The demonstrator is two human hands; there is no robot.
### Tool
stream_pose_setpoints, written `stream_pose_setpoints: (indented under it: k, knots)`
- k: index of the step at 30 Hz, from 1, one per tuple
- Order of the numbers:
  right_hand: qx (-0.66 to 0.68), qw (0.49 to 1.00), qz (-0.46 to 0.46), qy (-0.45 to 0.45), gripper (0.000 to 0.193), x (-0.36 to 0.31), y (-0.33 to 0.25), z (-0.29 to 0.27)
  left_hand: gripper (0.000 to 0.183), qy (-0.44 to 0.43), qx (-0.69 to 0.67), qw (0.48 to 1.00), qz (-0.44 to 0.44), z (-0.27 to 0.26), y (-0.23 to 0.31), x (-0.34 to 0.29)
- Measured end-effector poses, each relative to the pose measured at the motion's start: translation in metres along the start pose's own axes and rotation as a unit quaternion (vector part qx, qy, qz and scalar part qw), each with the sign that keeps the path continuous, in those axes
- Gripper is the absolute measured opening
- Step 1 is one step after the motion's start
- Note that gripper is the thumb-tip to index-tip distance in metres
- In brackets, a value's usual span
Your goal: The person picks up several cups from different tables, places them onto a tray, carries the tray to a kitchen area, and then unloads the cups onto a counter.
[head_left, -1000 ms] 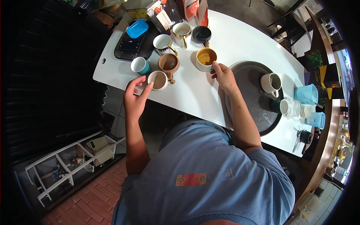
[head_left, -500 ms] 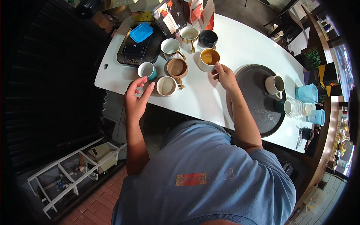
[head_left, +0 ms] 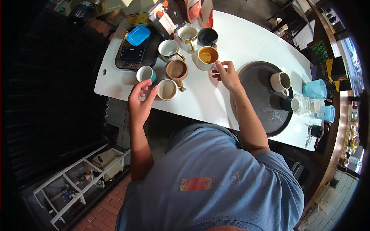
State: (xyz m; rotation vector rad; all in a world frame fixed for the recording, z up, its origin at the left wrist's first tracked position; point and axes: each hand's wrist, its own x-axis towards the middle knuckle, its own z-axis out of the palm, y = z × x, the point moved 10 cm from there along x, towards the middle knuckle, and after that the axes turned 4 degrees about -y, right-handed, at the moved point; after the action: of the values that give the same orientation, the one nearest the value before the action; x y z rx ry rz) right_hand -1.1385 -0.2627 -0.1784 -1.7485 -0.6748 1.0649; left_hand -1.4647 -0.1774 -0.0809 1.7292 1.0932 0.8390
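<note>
Closer to the black cup (head_left: 208,37) than a second ago, the amber-lined cup (head_left: 207,58) is held just before it. Red brick flooring (head_left: 104,208) is seen below the white table (head_left: 192,98), on which a round dark tray (head_left: 262,111) is set, bearing a pale mug (head_left: 278,83). Whether the amber-lined cup is filled cannot be told; its handle side is pinched by the right hand (head_left: 228,77). Nothing is gripped by the loosely curled left hand (head_left: 139,101), beside a cream cup (head_left: 168,90).

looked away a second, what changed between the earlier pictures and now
The amber-lined mug moved left and forward, closer to the black cup, the right hand at its side. No new grasp or release is clear. The left hand, brown cup and round tray stayed put.
</note>
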Motion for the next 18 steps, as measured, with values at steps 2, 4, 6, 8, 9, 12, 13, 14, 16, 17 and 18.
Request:
stream_pose_setpoints:
  k: [2,4,6,8,9,12,13,14,16,17,18]
  knots:
    - [-0.055,0.998,-0.008,0.032,0.052,-0.007,-0.003,-0.022,0.033,-0.011,-0.004,1.000,-0.002,0.010,0.002,0.001]
    - [-0.093,0.991,-0.042,0.081,0.045,-0.016,-0.008,-0.057,0.032,-0.016,-0.029,0.999,0.000,0.022,0.004,0.002]
    - [-0.132,0.979,-0.068,0.139,0.040,-0.034,-0.015,-0.099,0.031,-0.026,-0.034,0.999,-0.007,0.037,0.002,0.003]
    - [-0.125,0.971,-0.062,0.194,0.038,-0.054,-0.011,-0.142,0.030,-0.047,-0.050,0.998,0.010,0.058,0.009,0.006]
    - [-0.164,0.957,-0.072,0.229,0.036,-0.066,-0.010,-0.166,0.030,-0.056,-0.050,0.997,0.012,0.068,0.016,0.007]
    - [-0.213,0.927,-0.043,0.305,0.043,-0.103,-0.006,-0.215,0.030,-0.075,-0.063,0.995,-0.005,0.099,0.022,0.008]
    - [-0.175,0.932,-0.024,0.316,0.048,-0.114,-0.006,-0.225,0.030,-0.082,-0.058,0.995,0.003,0.107,0.022,0.010]
    - [-0.136,0.935,-0.006,0.327,0.055,-0.123,-0.005,-0.232,0.030,-0.088,-0.054,0.995,0.012,0.115,0.025,0.010]
    - [-0.109,0.940,0.000,0.323,0.059,-0.124,0.011,-0.244,0.030,-0.095,-0.071,0.993,0.009,0.133,0.032,0.005]
    - [-0.083,0.946,0.003,0.313,0.063,-0.121,0.019,-0.249,0.030,-0.104,-0.071,0.992,0.005,0.142,0.037,0.003]
    - [-0.083,0.948,0.014,0.308,0.065,-0.119,0.023,-0.252,0.030,-0.112,-0.070,0.991,0.001,0.150,0.040,0.002]
